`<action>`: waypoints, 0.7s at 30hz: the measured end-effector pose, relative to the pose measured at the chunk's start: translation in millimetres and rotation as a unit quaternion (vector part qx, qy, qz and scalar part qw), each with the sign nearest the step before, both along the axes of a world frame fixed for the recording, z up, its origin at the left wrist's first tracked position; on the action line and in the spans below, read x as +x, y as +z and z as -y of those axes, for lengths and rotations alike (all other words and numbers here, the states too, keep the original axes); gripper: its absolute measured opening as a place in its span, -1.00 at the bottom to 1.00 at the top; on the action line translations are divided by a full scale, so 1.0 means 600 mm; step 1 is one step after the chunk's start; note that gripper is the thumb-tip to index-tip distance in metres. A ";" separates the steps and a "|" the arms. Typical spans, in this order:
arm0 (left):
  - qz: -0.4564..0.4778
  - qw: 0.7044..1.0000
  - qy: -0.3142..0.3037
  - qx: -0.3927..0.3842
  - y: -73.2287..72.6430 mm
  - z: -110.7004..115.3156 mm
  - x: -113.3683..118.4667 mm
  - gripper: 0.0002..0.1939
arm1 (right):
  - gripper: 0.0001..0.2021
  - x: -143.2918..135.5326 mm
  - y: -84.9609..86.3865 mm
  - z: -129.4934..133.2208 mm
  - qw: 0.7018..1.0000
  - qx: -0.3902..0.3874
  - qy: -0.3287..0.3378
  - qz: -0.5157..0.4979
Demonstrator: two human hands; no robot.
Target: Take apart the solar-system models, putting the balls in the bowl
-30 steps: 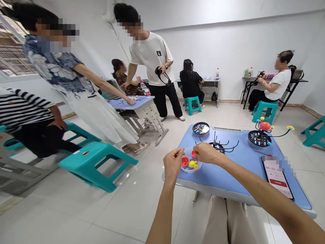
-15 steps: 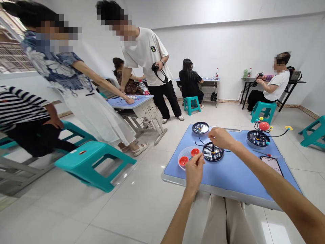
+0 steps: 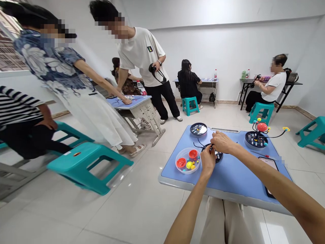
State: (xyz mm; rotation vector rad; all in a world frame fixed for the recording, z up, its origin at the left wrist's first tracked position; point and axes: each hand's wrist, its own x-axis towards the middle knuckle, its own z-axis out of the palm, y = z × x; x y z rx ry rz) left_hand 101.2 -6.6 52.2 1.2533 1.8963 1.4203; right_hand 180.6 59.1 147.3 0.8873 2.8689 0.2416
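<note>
On the blue tabletop in front of me stands a round black base with printed labels, partly hidden by my hands. Thin black curved arms stick out from above it. My left hand is closed, its fingertips pinching a small black part over the base. Pressed close to it, my right hand also has its fingers together at the same spot; what it grips is hidden. Left of them, a clear round tub holds red half-shells, a yellow ball and small beads.
A second round black dish sits at the table's back left. An assembled planet model with a red ball stands at back right, near a screwdriver and a phone. People stand and sit around; a teal stool is left.
My left hand has moved from beside the tub up and right to the black base, meeting my right hand. More of the tub shows now.
</note>
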 end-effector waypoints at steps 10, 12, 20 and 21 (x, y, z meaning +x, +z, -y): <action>0.021 0.999 -0.022 0.010 -0.009 -0.002 0.014 -0.72 | -0.80 0.021 -0.010 -0.006 1.000 0.000 0.011 -0.011; 0.022 0.999 -0.022 0.013 -0.011 -0.003 0.013 -0.72 | -0.81 0.024 -0.001 -0.005 1.000 0.002 0.011 -0.019; 0.010 0.999 -0.033 0.002 -0.009 -0.001 0.025 -0.76 | -0.81 0.037 0.055 0.005 0.998 -0.005 -0.029 -0.046; 0.002 0.999 -0.032 0.001 -0.009 -0.001 0.027 -0.76 | -0.81 0.038 0.062 0.008 0.998 -0.009 -0.039 -0.047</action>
